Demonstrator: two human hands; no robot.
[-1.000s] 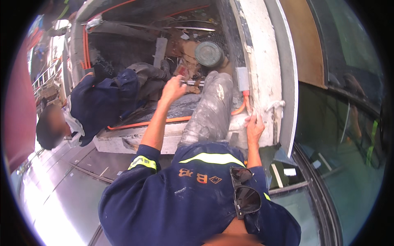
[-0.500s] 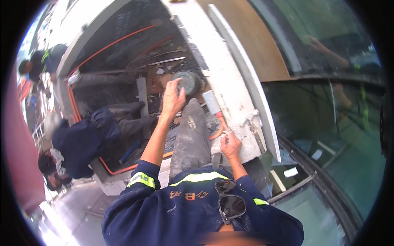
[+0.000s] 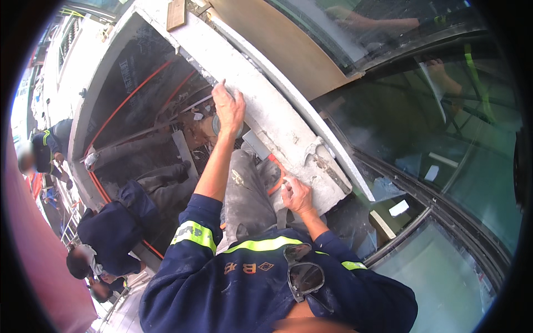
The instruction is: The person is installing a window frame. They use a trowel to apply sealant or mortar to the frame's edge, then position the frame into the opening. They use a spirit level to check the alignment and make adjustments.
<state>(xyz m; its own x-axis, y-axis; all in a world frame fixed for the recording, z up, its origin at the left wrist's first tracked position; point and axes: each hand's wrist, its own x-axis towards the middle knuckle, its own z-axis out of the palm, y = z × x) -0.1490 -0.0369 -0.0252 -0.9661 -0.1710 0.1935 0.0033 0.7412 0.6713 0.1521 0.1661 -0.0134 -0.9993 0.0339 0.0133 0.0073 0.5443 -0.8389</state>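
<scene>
My left hand (image 3: 229,108) is raised beside the inner edge of the white, dusty ledge (image 3: 264,91), fingers bent and apart, with nothing visible in it. Below it, partly hidden by my wrist and forearm, is a round grey bucket (image 3: 215,125). My right hand (image 3: 297,195) is closed at the end of an orange-red handle (image 3: 277,161). This handle belongs to a trowel with a flat, rectangular grey blade (image 3: 256,145), which lies over the ledge's inner edge near my knee.
A thin upright white panel (image 3: 300,102) runs along the ledge, with glass panes (image 3: 427,277) beyond. Left, a co-worker in dark clothes (image 3: 111,236) bends over the pit, edged by an orange hose (image 3: 125,105). A wooden block (image 3: 176,15) sits at the ledge's far end.
My left hand has left the bucket's rim and moved up toward the ledge. The view has turned, shifting the ledge leftward. My right hand stays at the trowel's handle.
</scene>
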